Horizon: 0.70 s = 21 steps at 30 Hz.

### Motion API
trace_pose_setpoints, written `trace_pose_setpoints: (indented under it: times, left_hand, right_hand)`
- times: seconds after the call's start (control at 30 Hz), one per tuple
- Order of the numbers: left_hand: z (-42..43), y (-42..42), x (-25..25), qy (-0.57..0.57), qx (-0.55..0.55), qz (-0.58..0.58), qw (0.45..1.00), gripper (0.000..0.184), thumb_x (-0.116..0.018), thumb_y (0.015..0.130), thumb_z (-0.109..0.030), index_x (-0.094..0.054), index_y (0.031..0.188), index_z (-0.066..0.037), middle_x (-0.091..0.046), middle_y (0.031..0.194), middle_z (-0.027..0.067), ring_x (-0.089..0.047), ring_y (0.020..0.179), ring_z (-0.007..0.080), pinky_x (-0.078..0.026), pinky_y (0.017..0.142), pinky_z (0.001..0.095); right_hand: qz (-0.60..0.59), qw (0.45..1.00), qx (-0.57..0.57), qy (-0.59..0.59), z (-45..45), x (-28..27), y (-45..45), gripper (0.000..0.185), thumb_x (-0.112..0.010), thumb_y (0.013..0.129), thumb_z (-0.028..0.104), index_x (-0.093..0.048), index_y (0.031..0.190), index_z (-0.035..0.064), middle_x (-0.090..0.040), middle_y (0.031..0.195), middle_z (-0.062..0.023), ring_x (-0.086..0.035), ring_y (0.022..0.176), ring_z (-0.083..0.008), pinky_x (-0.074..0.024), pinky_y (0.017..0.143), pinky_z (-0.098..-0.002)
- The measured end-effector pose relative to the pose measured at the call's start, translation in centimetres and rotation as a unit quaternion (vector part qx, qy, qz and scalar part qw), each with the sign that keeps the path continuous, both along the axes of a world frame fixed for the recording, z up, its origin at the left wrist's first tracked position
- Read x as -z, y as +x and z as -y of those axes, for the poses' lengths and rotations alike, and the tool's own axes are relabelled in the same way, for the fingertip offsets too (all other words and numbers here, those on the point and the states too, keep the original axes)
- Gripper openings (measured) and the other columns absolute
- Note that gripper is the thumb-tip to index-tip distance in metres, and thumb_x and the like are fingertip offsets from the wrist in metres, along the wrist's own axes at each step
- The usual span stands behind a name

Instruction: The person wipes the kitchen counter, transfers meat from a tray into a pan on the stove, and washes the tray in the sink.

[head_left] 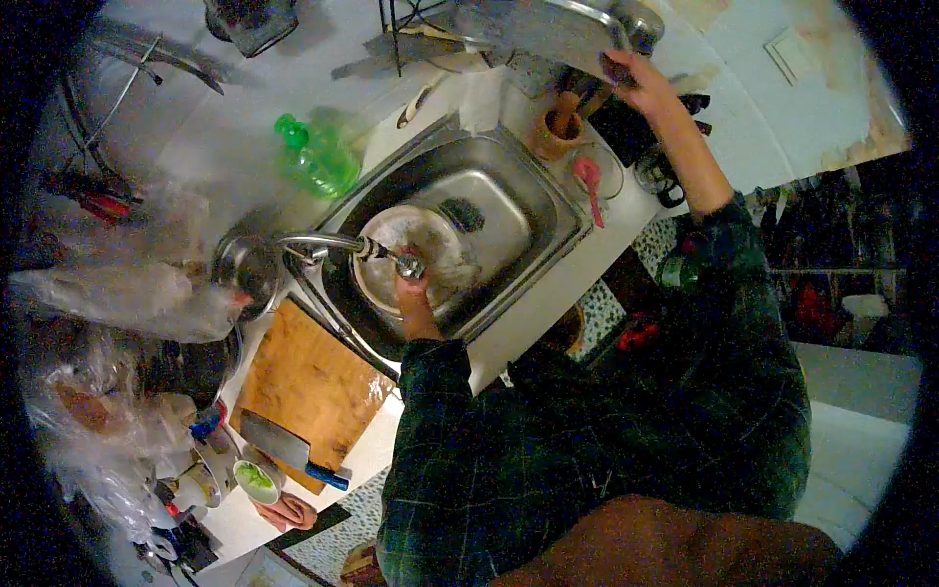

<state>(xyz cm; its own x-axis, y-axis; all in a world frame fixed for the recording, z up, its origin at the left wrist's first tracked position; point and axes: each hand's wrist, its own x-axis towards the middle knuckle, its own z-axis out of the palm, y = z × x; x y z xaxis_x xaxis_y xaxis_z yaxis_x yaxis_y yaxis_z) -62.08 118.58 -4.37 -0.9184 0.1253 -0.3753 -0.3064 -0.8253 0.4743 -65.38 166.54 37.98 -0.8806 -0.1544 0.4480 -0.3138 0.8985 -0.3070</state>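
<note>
My left hand (413,286) is over a pale round basin (380,277) in the steel sink (518,181). Above its fingers hangs the metal faucet head (409,264), which partly hides them; whether they are closed is unclear. Reaching out to the upper right, my right hand (636,86) has its fingers closed round a small dark part beside a curved metal rim (587,12). What that part belongs to is too blurred to tell.
Left of the sink are a green bottle (325,164), a glass-like pot (245,269) and plastic bags. A cutting board (303,382), a cleaver (276,440) and a bowl of greens (256,479) lie nearer. A utensil holder (558,135) and red spoon (589,176) stand right.
</note>
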Motion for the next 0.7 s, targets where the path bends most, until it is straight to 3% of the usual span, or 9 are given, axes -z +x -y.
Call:
trace_pose_setpoints:
  times: [0.23, 0.33, 0.37, 0.4, 0.43, 0.47, 0.57, 0.67, 0.7]
  left_hand:
    - [-1.6, -0.9, 5.3, -0.109, -0.030, -0.073, 0.991, 0.020, -0.057, 0.082, -0.017, -0.056, 0.093, 0.000, -0.059, 0.092, 0.0123, -0.056, 0.076, 0.0258, -0.049, 0.066, 0.0363]
    - [-0.5, -1.2, 1.5, 0.618, 0.183, 0.033, 0.764, 0.020, -0.049, 0.085, -0.015, -0.055, 0.096, 0.001, -0.058, 0.092, 0.0161, -0.055, 0.083, 0.0283, -0.049, 0.071, 0.0383]
    - [-0.7, -1.2, 1.5, 0.616, 0.184, 0.033, 0.765, 0.020, -0.049, 0.085, -0.015, -0.055, 0.096, 0.001, -0.058, 0.092, 0.0161, -0.055, 0.083, 0.0283, -0.049, 0.071, 0.0383]
    - [-0.9, -1.0, 1.5, 0.256, 0.082, -0.065, 0.961, 0.020, -0.048, 0.085, -0.017, -0.055, 0.095, 0.000, -0.058, 0.092, 0.0153, -0.055, 0.081, 0.0272, -0.048, 0.068, 0.0371]
    - [-0.8, -1.1, 2.1, 0.060, 0.024, -0.131, 0.989, 0.020, -0.048, 0.086, -0.017, -0.055, 0.095, -0.001, -0.058, 0.091, 0.0149, -0.055, 0.081, 0.0266, -0.048, 0.067, 0.0365]
    - [-0.8, -1.2, 2.8, -0.156, -0.035, -0.150, 0.976, 0.020, -0.047, 0.086, -0.018, -0.056, 0.094, -0.002, -0.058, 0.091, 0.0145, -0.055, 0.080, 0.0260, -0.048, 0.065, 0.0359]
    - [-1.1, -2.6, 6.6, 0.275, -0.060, 0.026, 0.959, 0.022, -0.048, 0.085, -0.020, -0.056, 0.096, -0.002, -0.058, 0.094, 0.0157, -0.055, 0.080, 0.0271, -0.048, 0.067, 0.0390]
    - [0.1, -1.6, 8.2, -0.215, 0.052, -0.105, 0.969, 0.034, -0.059, 0.083, -0.014, -0.054, 0.113, -0.001, -0.059, 0.108, 0.0110, -0.057, 0.090, 0.0237, -0.048, 0.075, 0.0315]
    - [-0.5, -1.6, 5.5, 0.149, 0.068, -0.083, 0.983, 0.030, -0.053, 0.084, -0.021, -0.055, 0.107, -0.003, -0.059, 0.100, 0.0121, -0.056, 0.086, 0.0244, -0.048, 0.069, 0.0355]
  right_hand:
    - [0.109, 0.817, 0.069, -0.562, 3.4, 3.4, -5.4, 0.037, -0.051, 0.088, 0.026, -0.044, 0.119, 0.0062, -0.054, 0.110, -0.0097, -0.054, 0.099, -0.0248, -0.0458, 0.085, -0.0394]
    - [0.078, 0.746, 0.092, -0.655, 6.1, 3.8, -4.3, 0.035, -0.047, 0.090, 0.024, -0.044, 0.118, 0.0039, -0.054, 0.109, -0.0116, -0.054, 0.099, -0.0275, -0.0451, 0.087, -0.0453]
    - [0.056, 0.631, 0.192, -0.750, 9.3, 2.0, -3.4, 0.033, -0.047, 0.090, 0.022, -0.044, 0.116, 0.0026, -0.054, 0.108, -0.0126, -0.054, 0.099, -0.0285, -0.0449, 0.087, -0.0475]
    - [0.057, 0.620, 0.129, -0.772, 11.2, 0.9, -2.7, 0.033, -0.048, 0.089, 0.023, -0.045, 0.114, 0.0015, -0.055, 0.106, -0.0132, -0.054, 0.099, -0.0284, -0.0453, 0.086, -0.0464]
    - [0.057, 0.617, 0.129, -0.774, 10.7, 1.7, -3.3, 0.033, -0.048, 0.089, 0.023, -0.045, 0.114, 0.0015, -0.055, 0.106, -0.0132, -0.054, 0.099, -0.0284, -0.0453, 0.086, -0.0464]
    - [0.014, 0.765, 0.096, -0.637, 10.3, 2.6, -4.1, 0.033, -0.049, 0.089, 0.025, -0.046, 0.113, 0.0017, -0.056, 0.105, -0.0122, -0.055, 0.096, -0.0285, -0.0459, 0.083, -0.0459]
    - [0.067, 0.889, 0.099, -0.442, 10.2, 2.5, -4.8, 0.026, -0.049, 0.089, 0.023, -0.054, 0.104, 0.0029, -0.055, 0.086, -0.0119, -0.052, 0.075, -0.0257, -0.0438, 0.068, -0.0422]
    - [0.118, 0.931, 0.139, -0.316, 15.9, -1.4, -1.9, 0.025, -0.050, 0.088, 0.024, -0.056, 0.103, 0.0035, -0.055, 0.085, -0.0112, -0.052, 0.075, -0.0249, -0.0442, 0.068, -0.0403]
    - [0.070, 0.964, 0.130, -0.222, 18.4, -2.0, -0.6, 0.031, -0.051, 0.088, 0.028, -0.050, 0.108, 0.0034, -0.057, 0.101, -0.0098, -0.055, 0.093, -0.0270, -0.0474, 0.081, -0.0416]
